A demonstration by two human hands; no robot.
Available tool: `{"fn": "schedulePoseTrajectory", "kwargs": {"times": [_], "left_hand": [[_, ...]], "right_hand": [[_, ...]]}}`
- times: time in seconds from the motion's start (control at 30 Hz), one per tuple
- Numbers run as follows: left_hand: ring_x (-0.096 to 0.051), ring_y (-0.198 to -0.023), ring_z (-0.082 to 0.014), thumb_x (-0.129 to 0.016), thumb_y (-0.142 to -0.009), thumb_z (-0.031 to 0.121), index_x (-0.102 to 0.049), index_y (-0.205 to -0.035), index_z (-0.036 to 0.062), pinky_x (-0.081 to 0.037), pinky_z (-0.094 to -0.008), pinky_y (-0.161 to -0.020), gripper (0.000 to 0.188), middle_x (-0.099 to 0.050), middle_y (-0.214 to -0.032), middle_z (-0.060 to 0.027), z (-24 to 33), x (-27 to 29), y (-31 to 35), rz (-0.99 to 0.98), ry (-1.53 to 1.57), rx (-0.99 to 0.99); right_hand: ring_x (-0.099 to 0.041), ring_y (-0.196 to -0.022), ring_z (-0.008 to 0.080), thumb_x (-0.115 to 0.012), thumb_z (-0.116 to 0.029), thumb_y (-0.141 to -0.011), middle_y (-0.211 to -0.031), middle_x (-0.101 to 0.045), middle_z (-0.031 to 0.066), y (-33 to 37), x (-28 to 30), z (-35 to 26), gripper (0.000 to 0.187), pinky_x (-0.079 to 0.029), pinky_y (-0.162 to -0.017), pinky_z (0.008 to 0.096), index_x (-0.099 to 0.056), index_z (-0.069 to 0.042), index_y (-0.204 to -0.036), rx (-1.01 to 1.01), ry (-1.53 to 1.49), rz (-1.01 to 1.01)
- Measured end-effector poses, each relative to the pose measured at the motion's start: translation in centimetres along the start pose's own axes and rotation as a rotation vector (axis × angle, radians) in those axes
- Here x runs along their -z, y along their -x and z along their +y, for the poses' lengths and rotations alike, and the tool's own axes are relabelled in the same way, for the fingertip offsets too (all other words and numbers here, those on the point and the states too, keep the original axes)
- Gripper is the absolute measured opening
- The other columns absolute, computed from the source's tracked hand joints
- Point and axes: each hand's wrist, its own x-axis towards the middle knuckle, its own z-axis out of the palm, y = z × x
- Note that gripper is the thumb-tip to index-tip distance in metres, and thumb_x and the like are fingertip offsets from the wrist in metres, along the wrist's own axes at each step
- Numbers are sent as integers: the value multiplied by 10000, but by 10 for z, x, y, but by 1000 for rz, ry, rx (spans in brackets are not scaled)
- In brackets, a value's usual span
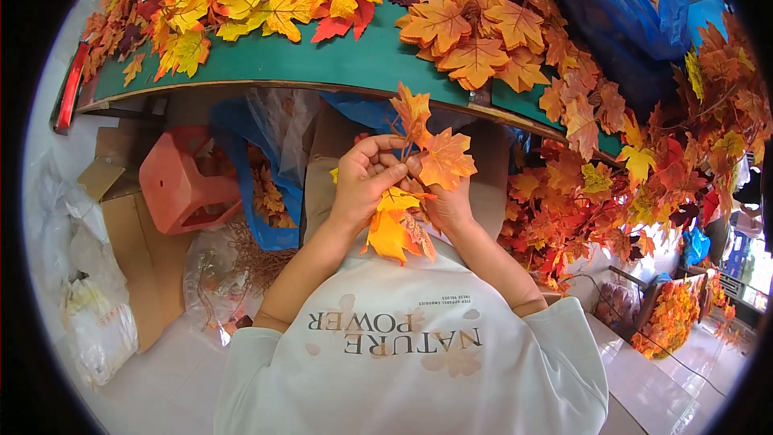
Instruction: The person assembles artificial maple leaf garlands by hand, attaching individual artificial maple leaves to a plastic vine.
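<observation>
Over my lap I hold a sprig of artificial maple leaves [448,159], with orange leaves upright at its top. Yellow-orange leaves [389,234] hang below my fingers, in front of my shirt. My left hand [364,180] is closed, thumb and fingers pinching around the stems. My right hand [451,203] closes on the same sprig from the other side, its fingers partly covered by an orange leaf. The fingertips of both hands come close together at the stems, and the exact joint between them is too small to make out.
A green table [322,60] curves ahead, bearing yellow leaves [278,4] and a pile of orange leaves [475,32]. A blue plastic bag [620,8] lies at far right, above hanging leaf garlands [564,209]. At left stand a red stool [181,185] and cardboard [137,258].
</observation>
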Motion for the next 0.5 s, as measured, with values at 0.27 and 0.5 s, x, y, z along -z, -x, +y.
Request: {"fn": "schedulePoseTrajectory", "kwargs": {"times": [0.27,0.5], "left_hand": [[-584,-734,-118,-684,-765,9,-554,-1139,-26,-485,-228,-690,398,-616,-848,-53,-5,-7,-8,-6,-230,-29],[-584,-769,-92,-688,-750,-37,-580,-1085,-42,-485,-221,-745,353,-631,-981,-91,-21,46,-19,-125,-275,-108]], "right_hand": [[-595,-871,148,-664,-60,-760,-983,-607,60,0,12,-29,303,-487,-768,272,-551,-26,-1039,559,951,-139],[-558,-805,94,-734,-124,-734,-863,-597,6,-20,26,17,292,-465,-711,263,-555,-43,-950,306,438,-218]]}}
